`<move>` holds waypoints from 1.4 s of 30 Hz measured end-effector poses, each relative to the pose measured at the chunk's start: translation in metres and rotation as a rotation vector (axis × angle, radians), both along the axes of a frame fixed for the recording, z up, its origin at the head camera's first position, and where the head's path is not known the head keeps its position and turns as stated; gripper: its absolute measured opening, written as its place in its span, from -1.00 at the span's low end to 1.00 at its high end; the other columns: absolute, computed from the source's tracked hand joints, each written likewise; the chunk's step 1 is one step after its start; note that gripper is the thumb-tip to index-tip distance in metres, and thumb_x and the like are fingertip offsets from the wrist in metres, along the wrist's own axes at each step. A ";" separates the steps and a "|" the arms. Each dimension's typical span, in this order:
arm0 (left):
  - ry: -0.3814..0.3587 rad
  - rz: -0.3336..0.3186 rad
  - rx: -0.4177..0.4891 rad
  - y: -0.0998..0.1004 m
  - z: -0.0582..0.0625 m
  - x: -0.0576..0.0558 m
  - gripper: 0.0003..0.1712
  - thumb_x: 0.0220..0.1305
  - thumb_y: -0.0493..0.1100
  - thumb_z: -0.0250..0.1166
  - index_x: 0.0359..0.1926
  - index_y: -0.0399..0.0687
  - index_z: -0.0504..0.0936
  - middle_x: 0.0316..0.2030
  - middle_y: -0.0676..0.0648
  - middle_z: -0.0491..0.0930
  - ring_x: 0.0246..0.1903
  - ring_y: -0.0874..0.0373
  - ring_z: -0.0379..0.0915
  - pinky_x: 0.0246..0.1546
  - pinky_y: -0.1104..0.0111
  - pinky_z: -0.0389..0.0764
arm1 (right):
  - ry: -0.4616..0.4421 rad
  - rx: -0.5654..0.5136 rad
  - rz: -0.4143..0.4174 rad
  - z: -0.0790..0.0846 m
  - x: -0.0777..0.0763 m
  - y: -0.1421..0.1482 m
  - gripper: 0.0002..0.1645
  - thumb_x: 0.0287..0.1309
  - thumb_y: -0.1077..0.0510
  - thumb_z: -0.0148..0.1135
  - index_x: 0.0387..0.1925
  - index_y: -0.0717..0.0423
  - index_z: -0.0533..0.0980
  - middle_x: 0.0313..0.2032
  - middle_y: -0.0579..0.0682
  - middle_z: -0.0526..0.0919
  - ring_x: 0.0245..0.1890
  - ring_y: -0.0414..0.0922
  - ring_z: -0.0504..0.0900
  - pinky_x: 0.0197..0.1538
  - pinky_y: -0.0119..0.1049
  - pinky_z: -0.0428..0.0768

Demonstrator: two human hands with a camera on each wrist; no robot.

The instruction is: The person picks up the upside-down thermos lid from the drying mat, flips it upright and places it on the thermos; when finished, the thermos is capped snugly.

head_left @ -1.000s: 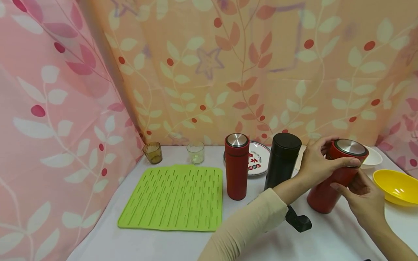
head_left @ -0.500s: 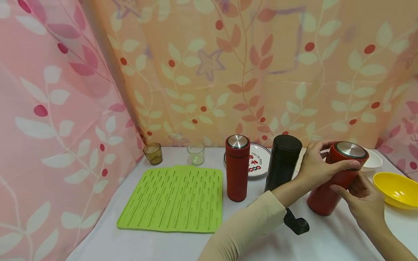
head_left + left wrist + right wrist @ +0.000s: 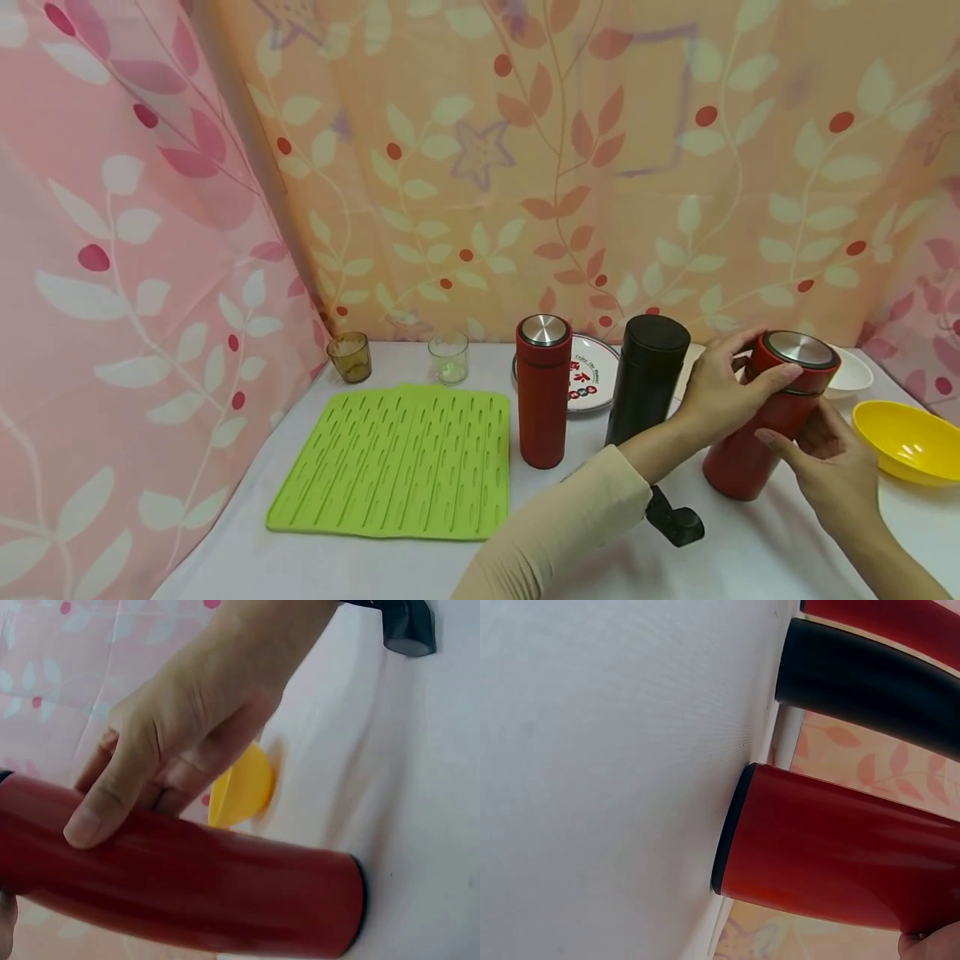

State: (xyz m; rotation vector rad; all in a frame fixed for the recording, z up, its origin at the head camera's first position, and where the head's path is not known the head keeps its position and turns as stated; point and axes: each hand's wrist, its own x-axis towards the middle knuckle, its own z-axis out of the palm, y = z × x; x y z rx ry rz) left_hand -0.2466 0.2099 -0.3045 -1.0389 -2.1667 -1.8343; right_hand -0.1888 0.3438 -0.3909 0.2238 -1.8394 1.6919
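A red thermos (image 3: 757, 442) with a black-edged, silver-topped lid (image 3: 801, 348) stands at the right of the table, in both hands. My left hand (image 3: 723, 387) grips the lid, thumb across its front and fingers at its back left side. Lower down, my right hand (image 3: 840, 467) holds the thermos body, its thumb (image 3: 90, 825) lying along the red wall; its other fingers are partly hidden behind it. In the right wrist view, the black base edge (image 3: 733, 829) of the thermos is right at the white tabletop.
Left of the hands stand a black thermos (image 3: 647, 375) and another red thermos (image 3: 543, 400), with a printed plate (image 3: 600, 367) behind. A yellow bowl (image 3: 907, 442) and white bowl (image 3: 853, 372) are at right. Farther left lie a green mat (image 3: 397, 467) and two glasses (image 3: 448, 360).
My left thumb has shifted slightly left along the lid's front. The thermos and my right hand stay in nearly the same place; the whole head view has moved a little.
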 end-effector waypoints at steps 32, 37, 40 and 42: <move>-0.068 -0.093 0.035 -0.002 -0.004 -0.002 -0.44 0.19 -0.18 0.26 0.22 -0.01 0.33 0.08 0.13 0.46 0.04 0.50 0.35 0.02 0.67 0.37 | 0.005 0.001 0.011 0.001 0.000 -0.001 -0.13 -0.04 0.57 0.17 0.33 0.13 0.18 -0.01 -0.32 0.54 -0.07 -0.48 0.52 -0.10 -0.77 0.42; -0.047 0.049 -0.036 0.005 -0.002 0.002 -0.33 -0.01 -0.08 0.43 0.15 0.18 0.37 -0.05 0.25 0.35 -0.19 0.57 0.35 -0.21 0.74 0.43 | -0.046 0.093 -0.067 0.001 0.002 -0.001 -0.13 -0.01 0.51 0.19 0.34 0.07 0.18 -0.04 -0.40 0.53 -0.10 -0.54 0.51 -0.13 -0.80 0.41; -0.013 0.100 -0.058 0.006 -0.002 0.003 -0.33 -0.04 -0.04 0.45 0.13 0.18 0.41 -0.11 0.22 0.30 -0.20 0.56 0.31 -0.22 0.75 0.41 | -0.022 0.067 -0.045 0.000 0.002 -0.001 -0.13 -0.04 0.55 0.18 0.33 0.10 0.18 -0.05 -0.37 0.55 -0.10 -0.52 0.52 -0.12 -0.79 0.42; 0.005 0.078 -0.046 0.003 -0.002 0.002 -0.36 0.00 -0.06 0.41 0.15 0.13 0.41 -0.08 0.20 0.35 -0.13 0.55 0.33 -0.14 0.74 0.40 | -0.005 0.030 -0.019 0.000 0.001 -0.002 -0.12 -0.05 0.57 0.17 0.33 0.12 0.18 -0.05 -0.33 0.55 -0.10 -0.49 0.53 -0.11 -0.78 0.42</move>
